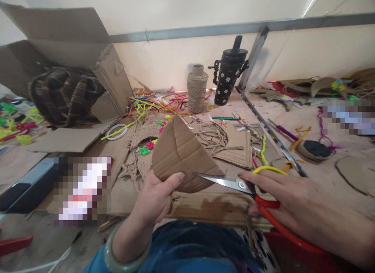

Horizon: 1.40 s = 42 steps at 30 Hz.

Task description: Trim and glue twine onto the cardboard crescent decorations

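- Datum: I am taking the twine spool (197, 91), which is standing upright on the desk (274, 108), as the reference for every position; "in front" is meaning the side facing me.
- Workpiece: the cardboard piece (178, 151) is being held up in front of the spool, slightly to its left. I am judging that it is being raised to give the blades room underneath.
- Left hand: the left hand (159, 193) is grasping the cardboard piece by its lower edge, in front and to the left of the spool. The thumb is pressing on the visible face and the fingers are passing behind, out of my view; this grip is probably bracing the sheet against the blade.
- Right hand: the right hand (295, 194) is grasping the scissors (234, 183) by the handles, in front and to the right of the spool. One blade is lying across the lower right corner of the face, its tip pointing towards the thumb; the other is presumably running behind. I cannot tell how far any cut is reaching.
- Surroundings: a black tumbler (225, 79) is standing to the right of the spool, a small bottle (210, 104) just beside it. A coiled twine shape (142, 136) is lying in front and to the left, probably being parked away from the blades.
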Each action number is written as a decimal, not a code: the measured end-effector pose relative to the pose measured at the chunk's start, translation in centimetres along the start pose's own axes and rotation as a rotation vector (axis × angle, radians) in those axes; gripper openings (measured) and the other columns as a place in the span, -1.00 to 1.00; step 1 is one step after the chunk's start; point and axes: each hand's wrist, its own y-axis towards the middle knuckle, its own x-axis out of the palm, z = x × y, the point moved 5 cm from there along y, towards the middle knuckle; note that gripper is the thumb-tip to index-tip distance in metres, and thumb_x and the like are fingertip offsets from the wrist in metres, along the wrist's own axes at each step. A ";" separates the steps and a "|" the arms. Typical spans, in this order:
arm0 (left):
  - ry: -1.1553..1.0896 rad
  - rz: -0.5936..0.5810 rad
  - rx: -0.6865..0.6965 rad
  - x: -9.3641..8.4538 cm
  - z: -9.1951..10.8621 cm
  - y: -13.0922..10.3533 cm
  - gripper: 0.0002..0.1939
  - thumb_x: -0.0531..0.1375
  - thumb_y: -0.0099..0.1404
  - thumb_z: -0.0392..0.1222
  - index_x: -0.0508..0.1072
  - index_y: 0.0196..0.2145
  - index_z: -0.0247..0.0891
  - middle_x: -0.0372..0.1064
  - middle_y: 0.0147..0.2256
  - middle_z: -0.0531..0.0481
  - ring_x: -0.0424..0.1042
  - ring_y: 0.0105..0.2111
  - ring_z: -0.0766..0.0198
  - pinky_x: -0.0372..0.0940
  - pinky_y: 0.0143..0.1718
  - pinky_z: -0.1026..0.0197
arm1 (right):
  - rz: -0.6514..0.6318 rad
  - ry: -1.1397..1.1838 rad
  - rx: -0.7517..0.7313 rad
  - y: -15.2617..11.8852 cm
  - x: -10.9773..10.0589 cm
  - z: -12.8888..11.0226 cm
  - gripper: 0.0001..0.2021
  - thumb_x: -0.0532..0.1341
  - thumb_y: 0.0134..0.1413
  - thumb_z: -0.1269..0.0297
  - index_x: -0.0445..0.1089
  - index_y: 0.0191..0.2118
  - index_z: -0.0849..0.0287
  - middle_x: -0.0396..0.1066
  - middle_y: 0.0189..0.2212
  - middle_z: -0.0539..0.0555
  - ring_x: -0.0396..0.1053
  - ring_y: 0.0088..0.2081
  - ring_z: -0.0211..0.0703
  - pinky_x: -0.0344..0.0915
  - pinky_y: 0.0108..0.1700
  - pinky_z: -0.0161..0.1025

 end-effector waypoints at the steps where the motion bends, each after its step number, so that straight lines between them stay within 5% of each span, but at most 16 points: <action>1: -0.001 0.001 0.008 0.0 0.0 0.0 -0.47 0.37 0.04 -0.27 0.50 0.01 -0.29 0.60 -0.16 -0.17 0.51 -0.04 -0.05 0.37 0.05 -0.05 | -0.014 0.014 -0.014 0.1 0.1 -0.1 -0.70 0.08 0.06 0.36 0.46 -0.11 0.20 0.59 -0.35 0.13 0.56 -0.42 -0.06 0.46 -0.49 -0.26; 7: 0.010 -0.025 0.009 0.3 0.2 0.0 -0.49 0.37 0.04 -0.27 0.52 0.00 -0.29 0.61 -0.18 -0.18 0.53 -0.07 -0.07 0.39 0.01 -0.06 | -0.113 0.038 -0.035 -0.6 0.9 0.1 -0.76 0.14 0.10 0.32 0.44 -0.13 0.19 0.57 -0.40 0.12 0.54 -0.51 -0.03 0.44 -0.54 -0.21; 13: 0.017 -0.015 -0.012 0.5 0.3 0.2 -0.42 0.40 0.00 -0.27 0.49 0.03 -0.28 0.61 -0.20 -0.18 0.53 -0.08 -0.08 0.39 0.01 -0.07 | -0.070 0.009 -0.046 -0.8 0.4 0.2 -0.67 0.06 0.06 0.47 0.45 -0.09 0.20 0.57 -0.48 0.09 0.52 -0.56 -0.06 0.34 -0.64 -0.26; 26: 0.006 -0.061 0.061 0.7 0.4 0.3 -0.48 0.38 0.06 -0.27 0.50 0.02 -0.27 0.60 -0.17 -0.17 0.52 -0.06 -0.06 0.39 0.02 -0.07 | -0.220 0.169 0.093 -0.8 0.6 0.2 -0.65 0.25 -0.02 0.42 0.45 -0.05 0.12 0.62 -0.27 0.09 0.59 -0.35 0.03 0.56 -0.40 -0.16; 34: -0.001 -0.096 0.030 0.9 0.3 0.5 -0.54 0.38 0.06 -0.28 0.54 -0.03 -0.27 0.61 -0.17 -0.16 0.52 -0.05 -0.06 0.38 0.04 -0.05 | -0.155 0.168 0.044 -0.9 0.1 0.4 -0.72 0.22 -0.02 0.41 0.48 -0.12 0.12 0.62 -0.34 0.08 0.58 -0.44 0.00 0.52 -0.52 -0.23; 42: 0.013 -0.006 0.173 0.8 -0.2 1.0 -0.62 0.40 0.05 -0.25 0.59 -0.12 -0.20 0.63 -0.24 -0.08 0.54 -0.11 0.08 0.39 0.01 0.07 | -0.094 0.125 0.107 -0.4 -0.4 -0.3 -0.65 0.16 0.00 0.44 0.44 -0.04 0.16 0.61 -0.24 0.12 0.59 -0.31 -0.01 0.56 -0.38 -0.20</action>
